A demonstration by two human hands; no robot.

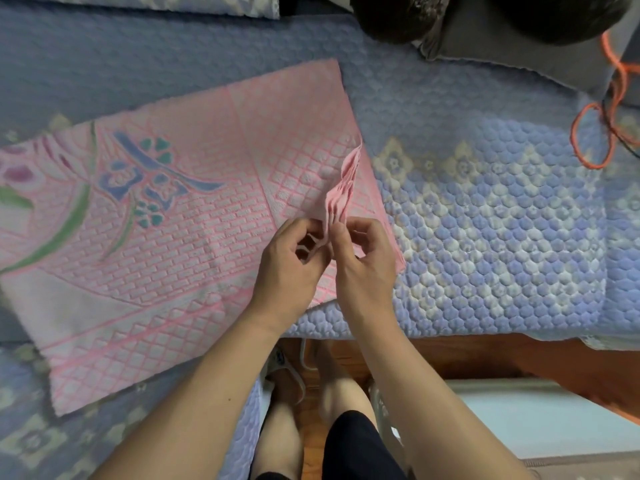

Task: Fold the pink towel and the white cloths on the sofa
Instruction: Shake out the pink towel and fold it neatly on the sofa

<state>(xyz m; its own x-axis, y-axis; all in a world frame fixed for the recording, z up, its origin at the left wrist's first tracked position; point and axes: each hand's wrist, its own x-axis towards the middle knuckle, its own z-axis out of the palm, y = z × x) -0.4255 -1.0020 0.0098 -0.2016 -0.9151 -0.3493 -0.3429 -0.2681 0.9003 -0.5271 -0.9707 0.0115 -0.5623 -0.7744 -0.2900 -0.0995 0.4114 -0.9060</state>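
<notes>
Bare knees nearest, low in view. Left hand and right hand close together, fingers pinching bunched right edge of pink towel. Towel lies flat on blue quilted sofa cover, left of middle. Step looks like: start first fold. Next: lift edge, carry left, match corners. White cloths not seen.

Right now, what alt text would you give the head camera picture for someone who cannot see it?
Two bare hands, the left hand and right hand, pinch a gathered, pleated edge of a pink towel that lies spread on a blue quilted sofa cover. An orange cord lies at the far right.
</notes>
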